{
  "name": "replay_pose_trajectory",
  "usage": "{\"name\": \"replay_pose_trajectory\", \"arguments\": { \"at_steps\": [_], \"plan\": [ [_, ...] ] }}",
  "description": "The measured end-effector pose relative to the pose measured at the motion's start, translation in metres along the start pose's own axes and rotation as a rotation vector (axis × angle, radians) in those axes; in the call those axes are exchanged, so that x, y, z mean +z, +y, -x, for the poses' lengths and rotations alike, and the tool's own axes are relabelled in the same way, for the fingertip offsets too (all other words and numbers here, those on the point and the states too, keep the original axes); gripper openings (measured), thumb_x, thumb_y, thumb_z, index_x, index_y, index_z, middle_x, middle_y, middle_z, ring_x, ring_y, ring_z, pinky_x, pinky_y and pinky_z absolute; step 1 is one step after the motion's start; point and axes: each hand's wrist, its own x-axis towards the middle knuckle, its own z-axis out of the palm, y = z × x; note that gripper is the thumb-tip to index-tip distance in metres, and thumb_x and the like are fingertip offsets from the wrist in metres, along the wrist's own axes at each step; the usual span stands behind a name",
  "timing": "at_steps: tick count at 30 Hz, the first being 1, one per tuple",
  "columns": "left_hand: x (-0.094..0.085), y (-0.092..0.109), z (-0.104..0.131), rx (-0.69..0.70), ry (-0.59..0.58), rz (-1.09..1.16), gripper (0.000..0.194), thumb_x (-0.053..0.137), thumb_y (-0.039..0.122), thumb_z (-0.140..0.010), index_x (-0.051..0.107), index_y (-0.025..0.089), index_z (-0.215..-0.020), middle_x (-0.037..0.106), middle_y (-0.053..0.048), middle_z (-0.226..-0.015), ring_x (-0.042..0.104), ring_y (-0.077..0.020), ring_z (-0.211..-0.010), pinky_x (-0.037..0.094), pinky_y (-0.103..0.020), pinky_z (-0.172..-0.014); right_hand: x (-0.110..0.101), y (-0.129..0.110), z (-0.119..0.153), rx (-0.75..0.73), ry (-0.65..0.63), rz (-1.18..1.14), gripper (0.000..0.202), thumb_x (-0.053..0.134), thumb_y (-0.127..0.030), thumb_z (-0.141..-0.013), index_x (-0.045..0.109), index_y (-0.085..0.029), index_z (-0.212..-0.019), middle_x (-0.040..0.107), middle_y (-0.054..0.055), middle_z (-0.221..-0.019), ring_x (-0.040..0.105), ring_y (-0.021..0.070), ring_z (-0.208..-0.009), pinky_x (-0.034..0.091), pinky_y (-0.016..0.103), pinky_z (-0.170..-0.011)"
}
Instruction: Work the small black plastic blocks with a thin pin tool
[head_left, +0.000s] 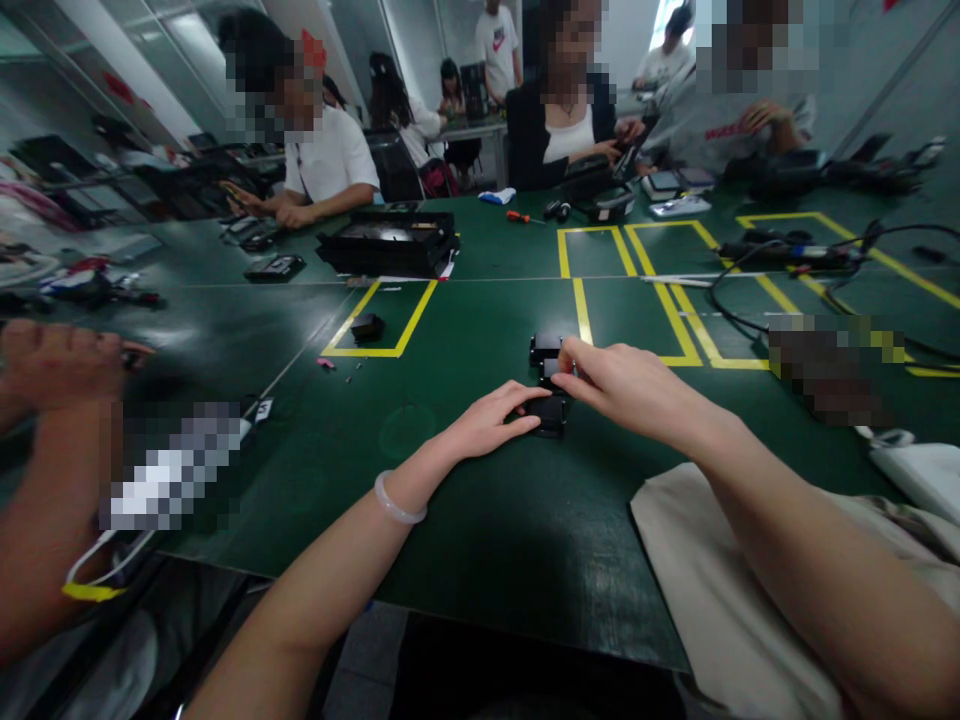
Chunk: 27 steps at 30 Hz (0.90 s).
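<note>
On the green table, several small black parts stand in a short row away from me. My left hand, with a pale bracelet on its wrist, has thumb and fingers closed on the nearest black part. Just beyond it, my right hand is bent in a pinch at the middle black part. The farthest black part sits beside the right fingertips. What lies between the right fingertips is too small to make out.
Yellow tape marks areas on the table; a small black block lies in one. A large black tray, a screwdriver and cables lie beyond. Beige cloth is at right. Another person's arm rests at left.
</note>
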Motion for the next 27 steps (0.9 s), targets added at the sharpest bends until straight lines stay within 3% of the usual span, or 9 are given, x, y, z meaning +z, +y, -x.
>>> {"name": "replay_pose_trajectory", "arguments": {
  "at_steps": [7,16,22,27],
  "plan": [
    [-0.0012,0.0020,-0.0003,-0.007,-0.006,0.004,0.043,0.047,0.041,-0.097,0.045,0.029,-0.138,0.052,-0.006,-0.117,0.057,-0.0198,-0.101,0.044,-0.034,-0.093,-0.0031,0.0045,0.0020,-0.032,-0.038,0.010,0.019,0.037,-0.032,-0.094,0.047,-0.023,-0.107,0.063,0.002,-0.077,0.053,0.0177,-0.062,0.024,0.027,-0.053],
    [-0.0016,0.0025,0.0004,-0.022,-0.009,0.007,0.043,0.046,0.042,-0.097,0.044,0.030,-0.138,0.052,-0.006,-0.119,0.057,-0.0201,-0.101,0.044,-0.035,-0.093,0.0027,0.0037,-0.0014,0.005,0.019,0.055,0.019,0.038,-0.035,-0.095,0.049,-0.022,-0.103,0.064,0.003,-0.074,0.056,0.0192,-0.063,0.025,0.027,-0.053],
    [-0.0016,0.0024,-0.0003,-0.011,-0.008,0.002,0.043,0.046,0.042,-0.097,0.045,0.030,-0.138,0.053,-0.006,-0.117,0.057,-0.0197,-0.099,0.044,-0.034,-0.093,0.0003,0.0073,0.0007,-0.042,-0.013,-0.036,0.024,0.041,-0.032,-0.093,0.044,-0.022,-0.113,0.067,0.005,-0.087,0.060,0.0202,-0.073,0.029,0.027,-0.055],
    [-0.0018,0.0024,-0.0004,-0.011,-0.008,0.001,0.043,0.046,0.042,-0.097,0.045,0.029,-0.138,0.052,-0.005,-0.118,0.057,-0.0195,-0.100,0.044,-0.034,-0.093,0.0016,0.0034,-0.0012,0.013,0.019,0.050,0.023,0.038,-0.040,-0.095,0.050,-0.022,-0.104,0.065,0.004,-0.076,0.059,0.0211,-0.066,0.026,0.028,-0.054]
  ]
}}
